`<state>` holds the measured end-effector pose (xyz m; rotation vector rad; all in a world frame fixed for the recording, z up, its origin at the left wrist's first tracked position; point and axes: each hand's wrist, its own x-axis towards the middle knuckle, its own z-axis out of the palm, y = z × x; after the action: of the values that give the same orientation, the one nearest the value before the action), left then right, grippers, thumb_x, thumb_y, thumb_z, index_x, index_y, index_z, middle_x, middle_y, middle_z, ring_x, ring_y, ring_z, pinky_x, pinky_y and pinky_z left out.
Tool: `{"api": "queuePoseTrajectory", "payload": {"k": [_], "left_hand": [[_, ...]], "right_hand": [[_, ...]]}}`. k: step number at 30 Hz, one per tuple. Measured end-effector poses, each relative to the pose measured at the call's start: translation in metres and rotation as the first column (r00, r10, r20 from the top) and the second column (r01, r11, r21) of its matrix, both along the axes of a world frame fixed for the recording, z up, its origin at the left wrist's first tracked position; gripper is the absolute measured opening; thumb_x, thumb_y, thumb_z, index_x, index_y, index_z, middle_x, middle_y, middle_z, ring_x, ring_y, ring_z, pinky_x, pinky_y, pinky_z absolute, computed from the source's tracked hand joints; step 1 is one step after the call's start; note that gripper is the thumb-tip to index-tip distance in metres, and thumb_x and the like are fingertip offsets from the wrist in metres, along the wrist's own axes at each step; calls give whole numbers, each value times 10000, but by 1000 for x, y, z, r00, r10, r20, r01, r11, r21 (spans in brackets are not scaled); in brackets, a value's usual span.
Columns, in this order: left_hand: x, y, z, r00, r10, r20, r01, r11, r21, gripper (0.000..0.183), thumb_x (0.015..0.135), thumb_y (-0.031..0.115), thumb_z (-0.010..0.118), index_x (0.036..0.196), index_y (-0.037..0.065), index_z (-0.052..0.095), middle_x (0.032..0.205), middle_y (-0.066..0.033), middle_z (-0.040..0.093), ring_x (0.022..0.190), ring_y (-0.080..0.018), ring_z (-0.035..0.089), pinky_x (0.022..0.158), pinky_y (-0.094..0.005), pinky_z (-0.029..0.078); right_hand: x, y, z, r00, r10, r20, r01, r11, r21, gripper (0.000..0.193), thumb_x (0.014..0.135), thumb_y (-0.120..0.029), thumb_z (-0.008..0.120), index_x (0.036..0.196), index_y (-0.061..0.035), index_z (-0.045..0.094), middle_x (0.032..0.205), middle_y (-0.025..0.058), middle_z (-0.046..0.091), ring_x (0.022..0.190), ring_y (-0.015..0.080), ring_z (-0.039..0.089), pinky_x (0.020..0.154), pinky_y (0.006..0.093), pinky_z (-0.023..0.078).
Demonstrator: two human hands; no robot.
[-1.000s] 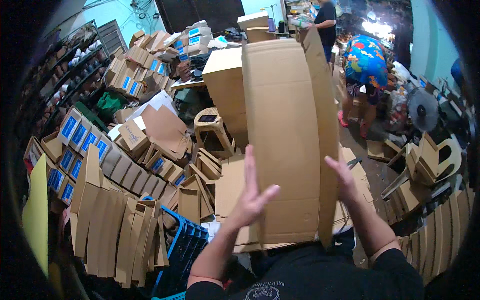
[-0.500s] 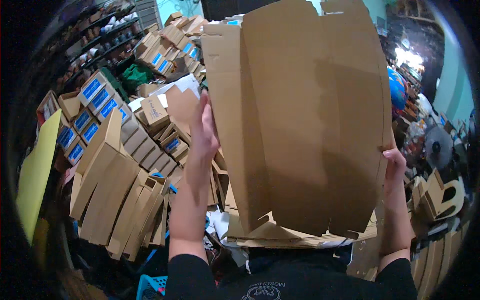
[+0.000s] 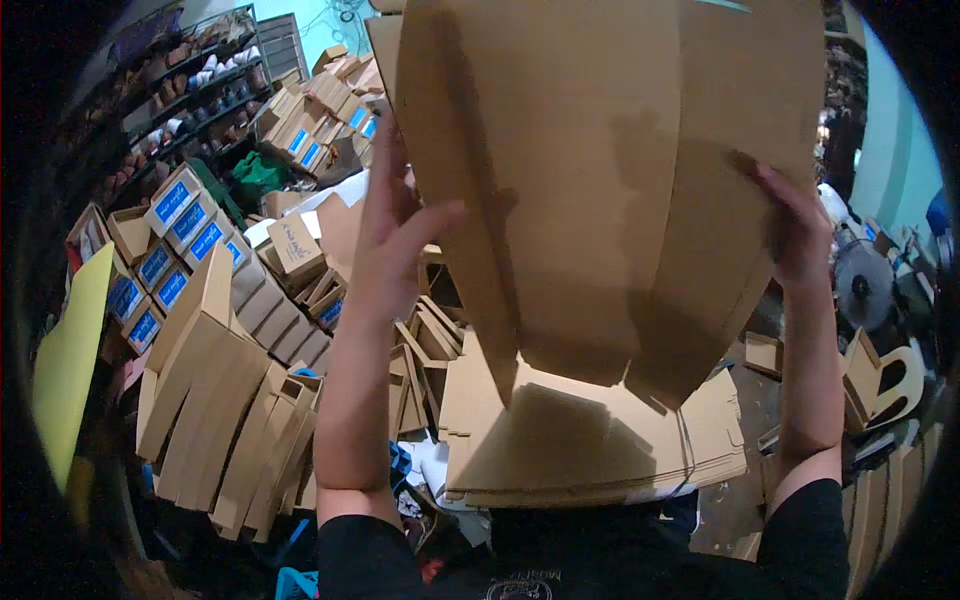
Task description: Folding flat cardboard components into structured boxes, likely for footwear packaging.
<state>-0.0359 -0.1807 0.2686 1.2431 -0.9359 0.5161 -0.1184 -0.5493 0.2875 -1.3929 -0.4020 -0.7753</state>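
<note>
Upright before me stands a large brown cardboard box blank [image 3: 570,180], its side panels bent along creases and its top running out of view. My left hand [image 3: 395,225] holds its left edge, thumb laid over the near face and fingers along the side. At the right edge my right hand [image 3: 795,220] grips the other side panel, a finger or thumb against the near face; part of this hand is shadowed. Below the blank, a stack of flat cardboard sheets [image 3: 560,440] lies close to my body, with the blank's lower corners just over or touching it.
Small boxes with blue labels [image 3: 205,240] are stacked at left, beside long folded cartons [image 3: 215,400] and a yellow sheet [image 3: 75,350]. Shoe racks [image 3: 200,90] stand at the far left. To the right are a fan [image 3: 865,285] and a white plastic chair [image 3: 900,385].
The blank has risen and its side panels have folded inward, uncovering more of the flat stack below. Both hands have shifted on its edges, the right one moving up.
</note>
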Motion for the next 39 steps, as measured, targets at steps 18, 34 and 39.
{"api": "queuePoseTrajectory", "payload": {"k": [18, 34, 39], "left_hand": [[0, -15, 22, 892, 179, 414, -213, 976, 36, 848, 779, 495, 531, 1454, -18, 538, 1418, -191, 567, 1343, -283, 481, 1139, -412, 336], [-14, -5, 39, 946, 81, 313, -128, 983, 131, 610, 790, 288, 613, 1358, 72, 668, 1374, -153, 621, 1299, -295, 526, 1157, -399, 309], [-16, 12, 44, 853, 231, 467, -388, 881, 272, 774, 730, 477, 554, 1322, -7, 675, 1393, -186, 579, 1307, -316, 539, 1138, -424, 374]], "right_hand": [[15, 88, 3, 957, -18, 290, 30, 999, -38, 602, 1000, -133, 570, 1565, -33, 389, 1550, 105, 473, 1397, 197, 465, 1180, 345, 325], [0, 44, 9, 923, -225, 312, 326, 889, -323, 334, 930, -122, 752, 1222, 22, 679, 1080, 48, 726, 978, 110, 649, 890, 273, 498], [-5, 32, -12, 923, -144, 356, 206, 968, -142, 227, 929, -102, 740, 1092, 49, 696, 1051, 39, 708, 937, 107, 623, 864, 272, 482]]}}
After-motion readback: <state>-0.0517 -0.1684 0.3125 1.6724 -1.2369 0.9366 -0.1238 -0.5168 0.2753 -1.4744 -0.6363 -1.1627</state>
